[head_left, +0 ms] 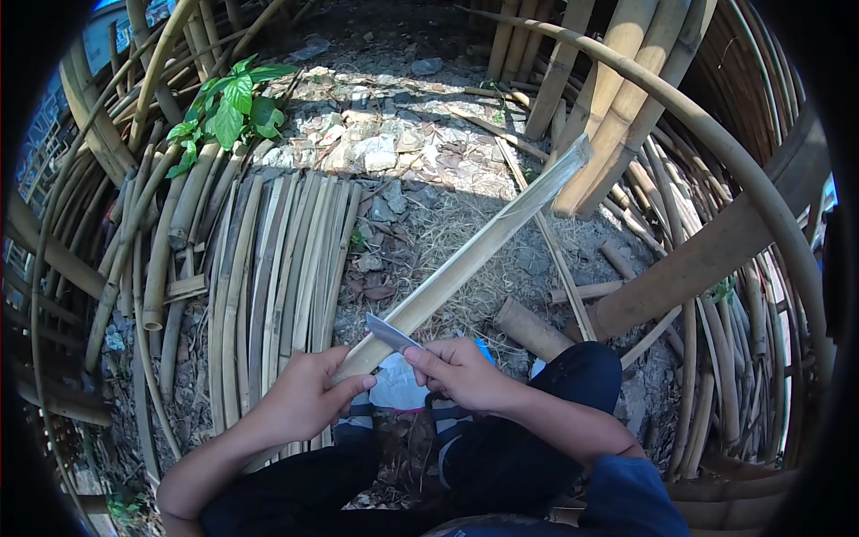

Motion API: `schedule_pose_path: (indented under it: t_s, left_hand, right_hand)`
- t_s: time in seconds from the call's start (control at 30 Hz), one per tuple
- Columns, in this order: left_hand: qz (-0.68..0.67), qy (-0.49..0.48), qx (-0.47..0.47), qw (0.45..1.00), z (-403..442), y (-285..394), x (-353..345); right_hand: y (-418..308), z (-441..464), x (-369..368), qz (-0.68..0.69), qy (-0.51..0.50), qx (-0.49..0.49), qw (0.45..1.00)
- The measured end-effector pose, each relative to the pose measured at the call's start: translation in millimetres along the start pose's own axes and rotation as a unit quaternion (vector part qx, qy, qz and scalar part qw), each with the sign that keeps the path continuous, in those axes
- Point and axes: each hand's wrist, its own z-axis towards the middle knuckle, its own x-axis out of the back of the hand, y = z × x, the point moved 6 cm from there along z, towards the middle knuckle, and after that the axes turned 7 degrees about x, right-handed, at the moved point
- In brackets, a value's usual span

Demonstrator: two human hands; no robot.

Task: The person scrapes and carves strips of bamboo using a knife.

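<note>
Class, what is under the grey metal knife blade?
The grey metal knife blade crosses over the long, pale, split bamboo strip. The part directly beneath is covered, so any cut there cannot be seen.

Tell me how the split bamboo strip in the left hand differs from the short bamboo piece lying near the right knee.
The split strip is long and flattish; the short piece is stubby and rounded.
The split strip slants up from the left hand; the short piece lies on the ground.
Both look like bamboo.
</note>
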Motion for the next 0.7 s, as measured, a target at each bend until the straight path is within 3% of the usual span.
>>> schedule_pose_path:
  t_s: [0.07, 0.17, 0.27, 0.3, 0.5, 0.7]
  left_hand:
    - [0.007, 0.005, -0.002, 1.0, -1, 0, 0]
    - [0.012, 0.016, -0.01, 1.0, 1, -3, 1]
    - [0.01, 0.012, -0.003, 1.0, -2, -5, 4]
    - [0.008, 0.003, 0.006, 1.0, -2, -7, 4]
    - [0.004, 0.003, 0.018, 1.0, 2, -5, 1]
    - [-0.014, -0.01, 0.02, 1.0, 0, -6, 0]
  right_hand:
    - [6, 1, 2, -0.016, -0.003, -0.022, 1.0]
    - [10, 6, 8, 0.017, 0.022, 0.061, 0.998]
    - [-10, 3, 51, 0.057, 0.154, 0.003, 0.986]
    - [-10, 3, 57, 0.056, 0.158, 0.003, 0.986]
    - [4, -1, 33, 0.044, 0.057, -0.028, 0.997]
    - [1, 0, 32, -0.007, 0.045, -0.015, 0.999]
